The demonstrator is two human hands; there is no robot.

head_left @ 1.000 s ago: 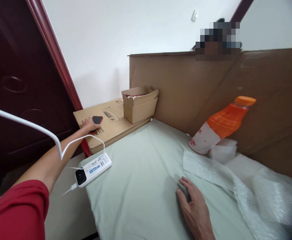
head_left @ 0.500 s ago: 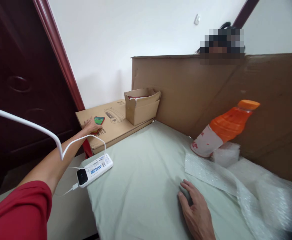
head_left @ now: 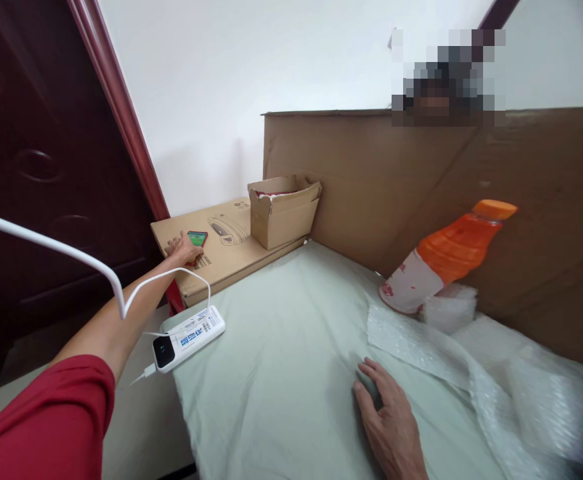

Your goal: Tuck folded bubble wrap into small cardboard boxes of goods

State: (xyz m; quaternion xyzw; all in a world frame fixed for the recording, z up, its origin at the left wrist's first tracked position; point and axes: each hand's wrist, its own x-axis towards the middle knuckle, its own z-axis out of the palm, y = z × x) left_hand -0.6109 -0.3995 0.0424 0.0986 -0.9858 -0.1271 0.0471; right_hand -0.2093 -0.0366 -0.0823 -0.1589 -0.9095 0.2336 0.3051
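Left hand (head_left: 183, 251), left of centre in the frame, at the end of a fully stretched arm in a red sleeve (head_left: 46, 427): fingers extended and loosely together, lying flat, gripping nothing, their tips touching the near left edge of a phone (head_left: 198, 238). The phone lies just beyond and right of those fingertips, flat on a wide, shallow cardboard box (head_left: 221, 263). Its long axis runs roughly across the frame, towards a small open carton (head_left: 284, 213) standing on the same box. The phone looks small and thin, with a red rim and a lit green screen facing up.

This hand is by far the nearer one. The right hand (head_left: 391, 427) is well apart at the lower right, palm down on a pale green cloth (head_left: 281, 347), fingers slightly spread; whether anything lies under the fingertips cannot be told.

Further out: a white power bank (head_left: 188, 338) with a white cable (head_left: 121, 297) near the left forearm, bubble wrap (head_left: 421, 340) beside the right hand, and an orange bottle (head_left: 446, 257) leaning on a tall cardboard sheet (head_left: 371, 180) at the right
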